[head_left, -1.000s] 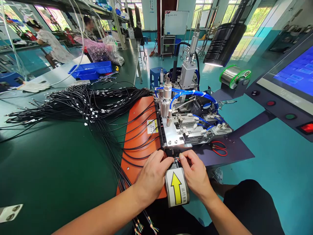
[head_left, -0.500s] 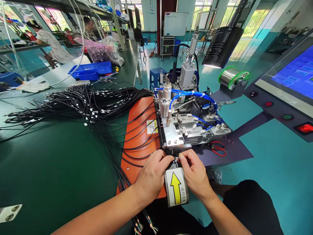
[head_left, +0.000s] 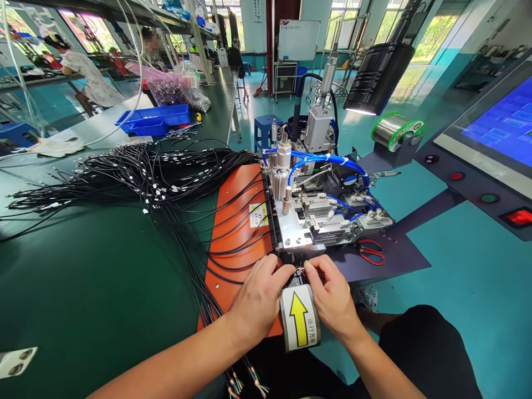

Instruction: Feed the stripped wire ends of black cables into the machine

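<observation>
My left hand [head_left: 260, 296] rests on the orange plate [head_left: 233, 221], fingers curled and pinched at a black cable end by the machine's front slot. My right hand [head_left: 332, 296] pinches thin coloured wires at the same spot, just under the metal soldering fixture [head_left: 316, 221]. Between my hands sits a rounded cover with a yellow arrow label [head_left: 300, 318]. Several black cables cross the orange plate towards the fixture. Exactly what each pinch holds is tiny and partly hidden.
A large bundle of black cables [head_left: 137, 172] spreads over the green bench. Red scissors [head_left: 372, 252] lie right of the fixture. A solder spool [head_left: 397, 130], a touchscreen panel [head_left: 499, 127] with buttons, blue trays [head_left: 155, 119] and people working at the far left are also in view.
Nothing much differs: both hands stay pinched at the front of the fixture, with only a slight shift of the view.
</observation>
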### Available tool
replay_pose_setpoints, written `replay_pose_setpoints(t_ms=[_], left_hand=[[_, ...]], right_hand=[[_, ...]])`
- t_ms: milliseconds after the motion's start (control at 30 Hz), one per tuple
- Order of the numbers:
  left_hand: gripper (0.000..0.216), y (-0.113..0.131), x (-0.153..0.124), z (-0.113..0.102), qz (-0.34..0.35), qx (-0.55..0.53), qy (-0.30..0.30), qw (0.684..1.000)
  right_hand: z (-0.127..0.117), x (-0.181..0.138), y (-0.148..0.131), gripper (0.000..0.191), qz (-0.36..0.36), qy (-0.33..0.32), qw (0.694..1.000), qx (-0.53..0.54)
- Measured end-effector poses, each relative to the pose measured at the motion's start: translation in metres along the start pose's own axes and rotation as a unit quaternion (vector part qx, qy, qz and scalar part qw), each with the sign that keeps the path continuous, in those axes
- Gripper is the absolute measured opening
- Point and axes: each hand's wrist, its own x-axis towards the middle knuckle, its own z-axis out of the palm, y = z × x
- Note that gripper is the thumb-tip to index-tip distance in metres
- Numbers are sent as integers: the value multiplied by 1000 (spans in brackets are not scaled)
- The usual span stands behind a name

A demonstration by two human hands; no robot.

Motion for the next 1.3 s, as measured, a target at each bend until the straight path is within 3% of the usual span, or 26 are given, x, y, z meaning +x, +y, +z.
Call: replay_pose_setpoints(t_ms=[867,1300], left_hand=[[23,3,2,-2,5,44,-23,999],[22,2,2,-1,15,54,-23,998]], right_hand=[[1,2,2,27,4,2,1000,-3],[3,3,2,30,42,0,999,-1]])
